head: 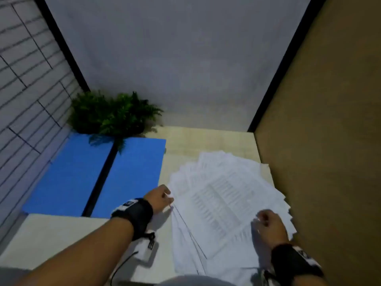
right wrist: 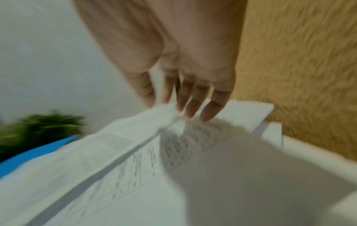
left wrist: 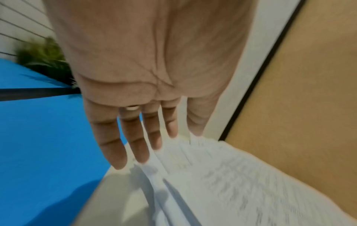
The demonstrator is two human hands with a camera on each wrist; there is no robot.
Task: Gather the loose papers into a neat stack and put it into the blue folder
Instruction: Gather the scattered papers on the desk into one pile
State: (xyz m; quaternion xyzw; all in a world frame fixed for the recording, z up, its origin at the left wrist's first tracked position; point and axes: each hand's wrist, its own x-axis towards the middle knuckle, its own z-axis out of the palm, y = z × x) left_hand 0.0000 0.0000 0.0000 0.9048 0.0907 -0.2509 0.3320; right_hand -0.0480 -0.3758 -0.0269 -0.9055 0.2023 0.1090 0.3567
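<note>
A fanned, untidy spread of white printed papers (head: 222,199) lies on the right half of the pale table. The blue folder (head: 68,178) lies open and flat to the left, with a black spine down its middle. My left hand (head: 167,198) is at the papers' left edge; in the left wrist view its straight fingers (left wrist: 139,145) touch that edge of the papers (left wrist: 222,175). My right hand (head: 261,220) sits on the near right part of the spread. In the blurred right wrist view my right hand (right wrist: 170,107) pinches a raised fold of the top sheet (right wrist: 135,137) between thumb and fingers.
A green fern (head: 111,114) stands at the back left, its fronds hanging over the folder's far edge. A brown partition (head: 321,141) walls the right side close to the papers. A grey wall closes the back. A small white tag on a cord (head: 147,251) lies by my left wrist.
</note>
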